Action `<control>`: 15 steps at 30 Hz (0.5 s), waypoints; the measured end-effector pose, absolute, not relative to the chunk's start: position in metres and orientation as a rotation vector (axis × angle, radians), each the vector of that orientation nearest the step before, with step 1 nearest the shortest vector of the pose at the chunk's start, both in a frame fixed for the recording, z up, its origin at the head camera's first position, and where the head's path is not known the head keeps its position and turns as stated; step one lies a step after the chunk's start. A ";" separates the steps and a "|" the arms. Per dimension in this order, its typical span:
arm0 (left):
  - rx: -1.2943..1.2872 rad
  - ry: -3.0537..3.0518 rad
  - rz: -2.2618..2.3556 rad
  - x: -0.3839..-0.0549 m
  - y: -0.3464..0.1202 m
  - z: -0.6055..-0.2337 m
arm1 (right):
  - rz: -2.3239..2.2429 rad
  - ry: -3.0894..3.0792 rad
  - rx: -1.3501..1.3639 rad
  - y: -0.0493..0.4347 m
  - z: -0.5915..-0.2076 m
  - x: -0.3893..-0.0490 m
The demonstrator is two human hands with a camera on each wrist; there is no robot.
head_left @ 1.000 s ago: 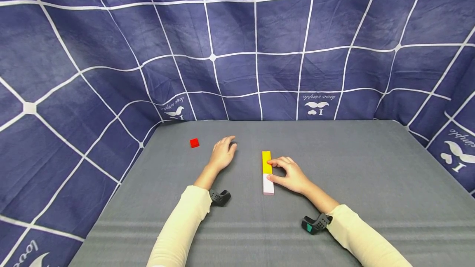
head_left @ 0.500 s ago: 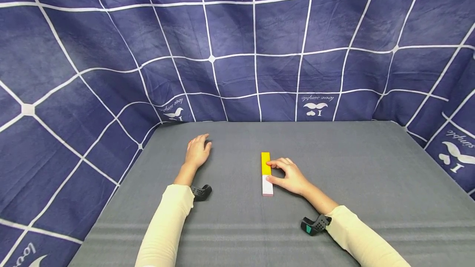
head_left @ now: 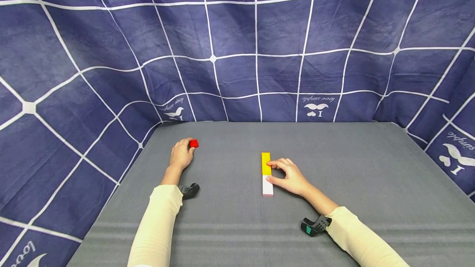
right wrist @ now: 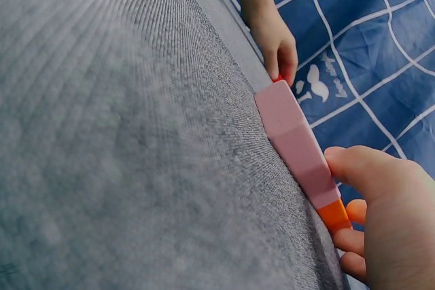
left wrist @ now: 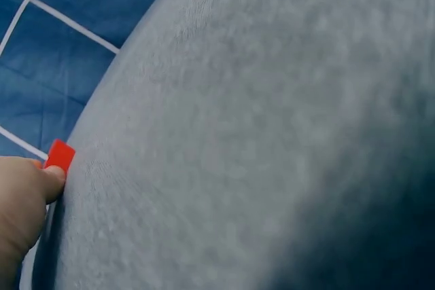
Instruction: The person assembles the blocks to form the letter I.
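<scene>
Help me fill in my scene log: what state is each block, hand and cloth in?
Red block: gripped by the left hand; lifted or not, unclear.
Yellow block: lying, end to end with the pale block.
Pale block: lying, touched by the right hand.
Left hand: pinching the red block.
Right hand: fingers curved, touching yellow and pale blocks.
Gray cloth: spread out, rippled in front.
Blue curtain: hanging in soft folds.

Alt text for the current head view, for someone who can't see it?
A person's left grip pinches a red block on the left of a gray table, while the right grip touches a yellow block and a pale block lined up end to end. White-gridded blue cloth hangs behind.
</scene>
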State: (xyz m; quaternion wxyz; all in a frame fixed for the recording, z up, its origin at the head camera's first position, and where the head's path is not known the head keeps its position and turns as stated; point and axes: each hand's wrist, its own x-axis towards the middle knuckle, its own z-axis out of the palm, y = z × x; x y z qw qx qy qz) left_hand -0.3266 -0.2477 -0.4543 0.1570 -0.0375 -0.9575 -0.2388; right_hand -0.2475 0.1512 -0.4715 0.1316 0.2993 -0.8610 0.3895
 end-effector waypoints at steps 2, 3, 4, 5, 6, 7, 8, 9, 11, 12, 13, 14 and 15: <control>-0.097 -2.719 -0.738 -0.326 -0.249 -0.456 | 1.130 -2.499 0.868 0.151 -0.472 -0.247; -0.087 -2.714 -0.767 -0.326 -0.249 -0.457 | 1.130 -2.498 0.868 0.151 -0.472 -0.247; -0.076 -2.707 -0.798 -0.326 -0.250 -0.457 | 1.130 -2.497 0.868 0.151 -0.472 -0.247; -0.063 -2.703 -0.825 -0.326 -0.250 -0.457 | 1.128 -2.496 0.869 0.151 -0.472 -0.246; -0.051 -2.701 -0.842 -0.326 -0.250 -0.457 | 1.125 -2.498 0.869 0.151 -0.472 -0.246; -0.039 -2.698 -0.859 -0.326 -0.251 -0.457 | 1.124 -2.497 0.871 0.151 -0.471 -0.246; -0.030 -2.698 -0.864 -0.326 -0.251 -0.457 | 1.123 -2.496 0.873 0.151 -0.471 -0.246; -0.022 -2.701 -0.863 -0.327 -0.251 -0.456 | 1.122 -2.496 0.873 0.151 -0.471 -0.246; -0.007 -2.707 -0.865 -0.327 -0.251 -0.455 | 1.124 -2.495 0.873 0.150 -0.471 -0.246; -0.001 -2.708 -0.868 -0.327 -0.250 -0.455 | 1.125 -2.492 0.874 0.150 -0.470 -0.246; 0.007 -2.708 -0.872 -0.328 -0.250 -0.455 | 1.126 -2.490 0.876 0.150 -0.470 -0.246; 0.017 -2.706 -0.876 -0.328 -0.249 -0.455 | 1.127 -2.490 0.876 0.151 -0.470 -0.246; 0.025 -2.701 -0.880 -0.328 -0.249 -0.455 | 1.127 -2.491 0.876 0.151 -0.470 -0.246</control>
